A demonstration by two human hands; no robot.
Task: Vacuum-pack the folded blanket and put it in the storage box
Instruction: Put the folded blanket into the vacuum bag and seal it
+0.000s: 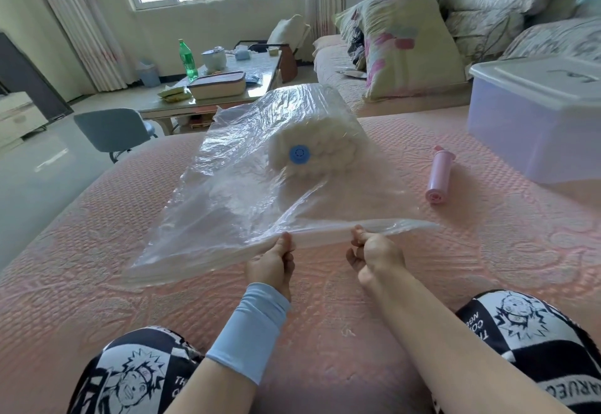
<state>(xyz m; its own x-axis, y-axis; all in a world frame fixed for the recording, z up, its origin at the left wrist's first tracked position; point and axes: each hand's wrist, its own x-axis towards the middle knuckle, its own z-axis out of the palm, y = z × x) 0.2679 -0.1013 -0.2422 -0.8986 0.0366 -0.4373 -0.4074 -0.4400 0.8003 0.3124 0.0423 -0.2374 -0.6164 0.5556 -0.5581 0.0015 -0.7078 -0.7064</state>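
Hands: while the blanket (312,133) is lying inside the bag (234,205) at centre, left hand (271,264) and right hand (379,255) are pinching its near edge.
Right side: pump (439,174) and lidded box (533,114) are sitting on the bed (487,251).

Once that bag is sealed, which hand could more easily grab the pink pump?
Probably the right hand: the pink pump lies on the bed to that side, past the right edge of the bag. The left hand, also pinching its mouth, would have to cross over.
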